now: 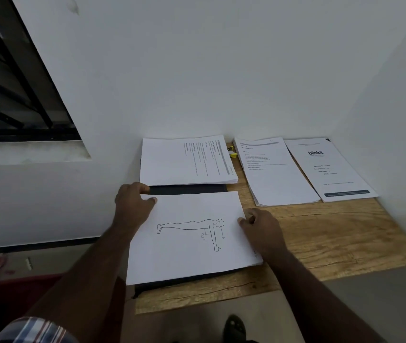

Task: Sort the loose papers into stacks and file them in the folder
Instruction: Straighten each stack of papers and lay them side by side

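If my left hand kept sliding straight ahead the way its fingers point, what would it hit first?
Probably the stack of printed pages just beyond the left hand, lying on the far half of the dark folder. After that comes the wall, though depth is hard to judge.

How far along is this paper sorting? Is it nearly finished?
Roughly midway, I'd judge. Sorting looks done: the papers lie in neat stacks. One text stack already sits on the far half of the open dark folder. In hand: the left hand and right hand hold the stack topped by the push-up drawing on the near half. Left: two stacks wait on the wooden table.
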